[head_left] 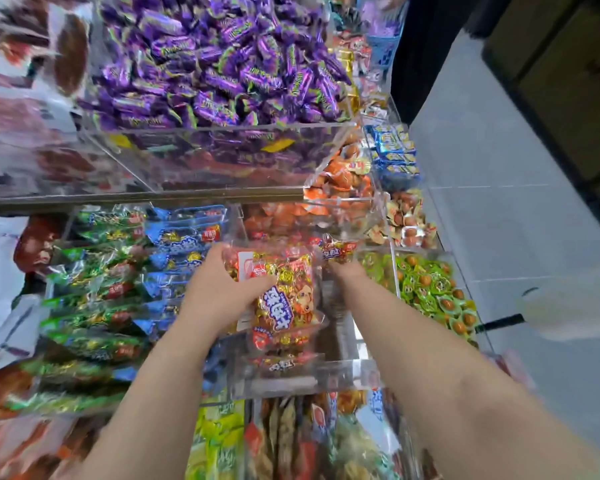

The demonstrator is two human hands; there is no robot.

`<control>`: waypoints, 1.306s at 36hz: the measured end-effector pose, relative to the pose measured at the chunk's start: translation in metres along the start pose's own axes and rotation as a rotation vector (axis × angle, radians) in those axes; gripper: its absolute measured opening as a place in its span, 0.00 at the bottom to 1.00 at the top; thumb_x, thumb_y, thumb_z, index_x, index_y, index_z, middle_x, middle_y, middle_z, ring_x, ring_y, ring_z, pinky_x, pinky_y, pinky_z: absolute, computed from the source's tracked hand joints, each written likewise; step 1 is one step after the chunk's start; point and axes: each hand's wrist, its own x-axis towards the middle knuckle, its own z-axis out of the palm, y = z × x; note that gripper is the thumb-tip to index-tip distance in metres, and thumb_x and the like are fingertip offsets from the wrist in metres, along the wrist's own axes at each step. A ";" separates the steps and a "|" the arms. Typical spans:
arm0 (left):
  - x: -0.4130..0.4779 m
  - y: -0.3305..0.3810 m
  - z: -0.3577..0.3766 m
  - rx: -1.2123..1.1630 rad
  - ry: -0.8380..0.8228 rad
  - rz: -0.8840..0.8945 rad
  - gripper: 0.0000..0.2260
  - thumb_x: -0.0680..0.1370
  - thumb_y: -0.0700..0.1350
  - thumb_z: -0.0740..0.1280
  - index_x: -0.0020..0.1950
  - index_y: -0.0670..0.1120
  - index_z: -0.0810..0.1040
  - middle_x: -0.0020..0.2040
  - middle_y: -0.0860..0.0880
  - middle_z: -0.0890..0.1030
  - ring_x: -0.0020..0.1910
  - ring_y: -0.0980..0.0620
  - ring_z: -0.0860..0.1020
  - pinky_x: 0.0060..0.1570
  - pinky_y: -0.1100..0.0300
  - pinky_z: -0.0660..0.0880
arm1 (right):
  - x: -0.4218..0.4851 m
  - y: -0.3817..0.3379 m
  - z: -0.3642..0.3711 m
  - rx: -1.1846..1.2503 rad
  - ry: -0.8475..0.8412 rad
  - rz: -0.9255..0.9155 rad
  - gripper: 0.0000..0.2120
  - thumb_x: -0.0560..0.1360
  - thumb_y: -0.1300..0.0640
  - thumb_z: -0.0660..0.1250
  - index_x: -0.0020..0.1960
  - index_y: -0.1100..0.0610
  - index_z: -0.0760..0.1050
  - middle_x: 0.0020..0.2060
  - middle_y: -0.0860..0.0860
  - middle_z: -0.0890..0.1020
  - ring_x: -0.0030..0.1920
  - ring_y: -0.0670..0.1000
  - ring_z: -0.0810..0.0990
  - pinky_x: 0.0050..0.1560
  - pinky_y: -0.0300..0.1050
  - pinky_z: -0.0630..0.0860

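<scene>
Head view, looking down at a sweet-shop shelf: what is being handled?

A red bag of sweets point(284, 306). The left hand point(219, 289) grips it by its left edge, thumb across the front, and holds it just over the clear bin point(312, 372) it belongs to.

And the other hand?

The right hand point(347, 271) reaches deeper into the same bin, right beside the bag. Its fingertips meet a small red packet point(338, 251) at the back, but blur hides the fingers, so I cannot tell whether it pinches the packet or only touches it.

So how far along is the work?

I'd judge it midway. The bin looks sparsely filled: one more red bag lies flat at its bottom, and the held one is not yet set down or taken away. From this moment alone I can't say whether bags are going in or coming out.

What is left, then?

Either way, the held bag has to settle somewhere, and the right hand has to finish with the packet.

Anything nearby to watch?

Green bags point(94, 320) and blue bags point(184, 237) are stacked in the bins just left. Green jelly cups point(430, 289) lie to the right, and purple sweets point(222, 64) fill the tier above
</scene>
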 end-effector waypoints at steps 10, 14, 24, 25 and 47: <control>-0.003 -0.003 -0.005 -0.135 -0.024 -0.089 0.37 0.62 0.56 0.79 0.67 0.54 0.68 0.58 0.54 0.79 0.54 0.52 0.78 0.55 0.50 0.75 | 0.000 -0.022 0.016 0.566 0.072 0.084 0.52 0.66 0.41 0.74 0.75 0.58 0.46 0.70 0.58 0.66 0.52 0.56 0.75 0.44 0.45 0.79; -0.003 -0.001 -0.006 -0.160 -0.034 -0.111 0.39 0.62 0.56 0.79 0.69 0.53 0.67 0.58 0.52 0.80 0.57 0.48 0.78 0.60 0.42 0.74 | 0.008 -0.029 0.017 0.528 0.129 0.085 0.39 0.73 0.50 0.70 0.74 0.62 0.52 0.70 0.61 0.65 0.66 0.61 0.70 0.59 0.49 0.73; -0.001 -0.006 -0.006 -0.190 -0.066 -0.094 0.25 0.62 0.55 0.79 0.53 0.60 0.72 0.45 0.57 0.83 0.47 0.53 0.82 0.46 0.52 0.78 | 0.008 -0.035 0.014 0.547 0.192 -0.011 0.25 0.74 0.56 0.66 0.67 0.63 0.66 0.60 0.60 0.76 0.49 0.56 0.75 0.51 0.49 0.74; -0.001 -0.006 -0.006 -0.182 -0.069 -0.092 0.26 0.62 0.56 0.79 0.55 0.60 0.72 0.47 0.57 0.83 0.47 0.54 0.82 0.45 0.52 0.78 | 0.004 -0.035 0.015 0.572 0.171 0.035 0.24 0.74 0.54 0.65 0.66 0.63 0.67 0.58 0.59 0.77 0.49 0.56 0.75 0.50 0.48 0.74; 0.001 -0.012 -0.005 -0.185 -0.099 -0.063 0.34 0.61 0.58 0.78 0.64 0.56 0.69 0.51 0.56 0.81 0.49 0.57 0.80 0.46 0.56 0.76 | -0.021 -0.063 0.003 -0.390 0.195 -0.124 0.16 0.78 0.64 0.58 0.65 0.60 0.72 0.62 0.56 0.75 0.62 0.58 0.74 0.64 0.54 0.71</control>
